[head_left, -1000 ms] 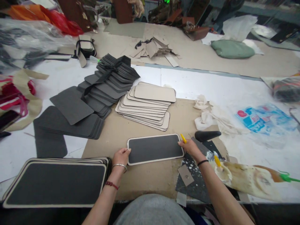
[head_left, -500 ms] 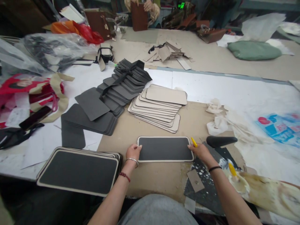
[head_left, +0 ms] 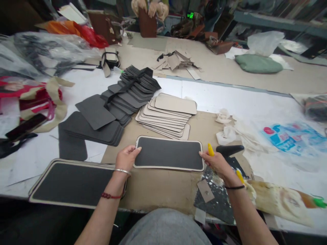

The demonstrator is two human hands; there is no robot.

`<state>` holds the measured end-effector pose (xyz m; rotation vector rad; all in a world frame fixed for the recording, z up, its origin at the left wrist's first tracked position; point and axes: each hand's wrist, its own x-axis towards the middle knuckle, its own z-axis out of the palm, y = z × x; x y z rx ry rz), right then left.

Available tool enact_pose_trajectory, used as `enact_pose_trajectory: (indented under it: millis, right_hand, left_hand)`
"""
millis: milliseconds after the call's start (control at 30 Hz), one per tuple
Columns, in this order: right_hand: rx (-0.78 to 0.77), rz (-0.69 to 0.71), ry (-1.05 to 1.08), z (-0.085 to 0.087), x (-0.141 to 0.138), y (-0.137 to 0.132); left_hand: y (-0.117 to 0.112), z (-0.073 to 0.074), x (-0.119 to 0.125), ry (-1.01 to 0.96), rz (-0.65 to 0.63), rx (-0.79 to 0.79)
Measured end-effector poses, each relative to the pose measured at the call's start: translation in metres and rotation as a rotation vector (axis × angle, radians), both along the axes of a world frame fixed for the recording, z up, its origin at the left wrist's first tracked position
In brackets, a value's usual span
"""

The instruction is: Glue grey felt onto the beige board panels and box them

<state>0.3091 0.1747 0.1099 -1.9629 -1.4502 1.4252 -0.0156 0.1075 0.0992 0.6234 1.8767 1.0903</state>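
With a pile of finished panels (head_left: pixel 74 183) at my left and beige boards (head_left: pixel 168 114) and dark pieces (head_left: pixel 127 95) waiting beyond, my left hand (head_left: pixel 125 157) pinches the left end of the panel (head_left: pixel 168 157) lying flat before me, while my right hand (head_left: pixel 217 162), curled round a yellow tool (head_left: pixel 210 149), touches its right end.

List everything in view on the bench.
bordered panel: one, black with beige rim, centre, between both hands
bordered stack: one, black and beige, near left
beige boards: one stack, behind the panel
grey pieces: several fanned stacks, dark grey, left of the boards
rags: a few, white, right
another person's hands: two, far end
yellow tool: one, in right hand
left hand: grips the panel's left edge
right hand: at the panel's right edge
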Motion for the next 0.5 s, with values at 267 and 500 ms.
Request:
enact_pose_trajectory:
  millis: [267, 500]
  right_hand:
    - [-0.087, 0.283, 0.180, 0.034, -0.104, -0.024]
    - [-0.224, 0.542, 0.329, 0.034, -0.198, -0.067]
  left_hand:
    - [-0.055, 0.074, -0.116, 0.029, 0.058, -0.023]
    - [-0.118, 0.098, -0.201, 0.125, 0.173, -0.108]
